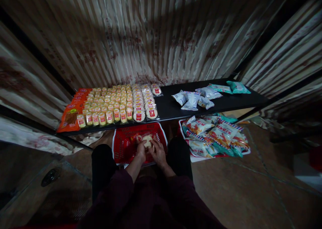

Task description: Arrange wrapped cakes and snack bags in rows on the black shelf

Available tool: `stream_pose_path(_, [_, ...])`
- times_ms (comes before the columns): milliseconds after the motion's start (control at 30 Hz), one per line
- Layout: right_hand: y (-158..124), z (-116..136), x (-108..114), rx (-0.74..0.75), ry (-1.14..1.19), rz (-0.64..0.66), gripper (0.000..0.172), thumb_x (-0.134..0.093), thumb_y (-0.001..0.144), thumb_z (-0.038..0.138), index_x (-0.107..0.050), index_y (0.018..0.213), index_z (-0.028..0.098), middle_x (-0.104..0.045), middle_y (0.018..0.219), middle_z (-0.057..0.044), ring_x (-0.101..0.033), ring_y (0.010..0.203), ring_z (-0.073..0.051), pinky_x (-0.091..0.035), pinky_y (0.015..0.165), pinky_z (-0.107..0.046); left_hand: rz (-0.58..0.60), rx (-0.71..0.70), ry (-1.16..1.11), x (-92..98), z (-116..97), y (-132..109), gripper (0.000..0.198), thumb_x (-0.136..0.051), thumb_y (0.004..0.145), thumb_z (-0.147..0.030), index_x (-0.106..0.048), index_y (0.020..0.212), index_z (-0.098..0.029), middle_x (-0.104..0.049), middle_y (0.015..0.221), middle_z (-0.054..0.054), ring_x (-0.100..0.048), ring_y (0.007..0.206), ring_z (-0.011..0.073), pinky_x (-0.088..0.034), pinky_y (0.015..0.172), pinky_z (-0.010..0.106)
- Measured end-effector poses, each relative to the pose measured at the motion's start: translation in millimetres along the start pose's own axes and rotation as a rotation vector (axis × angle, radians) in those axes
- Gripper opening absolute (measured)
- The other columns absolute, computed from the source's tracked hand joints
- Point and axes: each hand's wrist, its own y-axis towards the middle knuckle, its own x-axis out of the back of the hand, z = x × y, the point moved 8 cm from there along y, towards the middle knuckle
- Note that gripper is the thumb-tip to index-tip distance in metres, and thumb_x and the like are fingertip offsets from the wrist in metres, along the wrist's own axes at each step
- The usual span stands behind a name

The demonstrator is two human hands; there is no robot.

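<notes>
Both my hands are low over a red plastic basket [125,140] on the floor between my knees. My left hand [141,150] and my right hand [158,151] are closed together on a clear-wrapped pack of round pale cakes [147,141], with a red label showing at its left end. Above the basket runs a low black shelf [168,106]. Its left part carries tight rows of the same wrapped round cakes [118,103], with orange-red packets [72,111] at the far left.
Several white-and-blue snack bags [192,99] and teal bags [230,87] lie on the shelf's right part. A red tray on the floor holds a heap of colourful snack bags [216,135]. Corrugated metal walls close in behind and at both sides.
</notes>
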Motion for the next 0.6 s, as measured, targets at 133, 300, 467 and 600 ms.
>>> stream_pose_path(133, [-1,-5,-11,-0.018,0.013,0.086,0.055,-0.071,0.067,0.042,-0.063,0.118,0.023,-0.057,0.131,-0.011,-0.046,0.126,-0.031,-0.033,0.109,-0.048,0.073,-0.037,0.005,-8.1,3,1,0.017,-0.067,0.069,-0.029,-0.065,0.079,-0.015,-0.065,0.07,0.002,-0.061,0.061,0.0131,-0.049,0.065,0.025])
stream_pose_path(300, [0,-10,-12,-0.042,0.061,0.09,0.054,-0.064,0.074,0.041,-0.058,0.125,0.023,-0.058,0.13,-0.011,-0.05,0.123,-0.028,-0.035,0.108,-0.045,0.129,-0.061,0.035,-15.0,7,0,0.03,-0.072,0.064,-0.039,-0.066,0.082,-0.015,-0.067,0.076,0.002,-0.062,0.069,0.014,-0.048,0.068,0.024])
stream_pose_path(467, [3,-19,0,-0.086,0.105,-0.024,0.038,-0.058,0.079,0.042,-0.065,0.114,0.027,-0.064,0.119,-0.008,-0.055,0.114,-0.026,-0.039,0.104,-0.041,0.172,-0.054,0.177,-21.5,5,-9,0.036,-0.064,0.071,-0.047,-0.066,0.092,-0.018,-0.067,0.081,0.005,-0.063,0.067,0.0147,-0.048,0.06,0.024])
stream_pose_path(600, [3,-35,6,-0.225,0.235,-0.101,0.04,-0.06,0.076,0.05,-0.068,0.106,0.025,-0.069,0.103,-0.006,-0.062,0.099,-0.024,-0.047,0.094,-0.038,0.116,-0.234,0.321,-22.2,-14,-16,0.014,-0.071,0.068,-0.023,-0.064,0.079,-0.018,-0.067,0.08,0.005,-0.064,0.071,0.0132,-0.049,0.066,0.023])
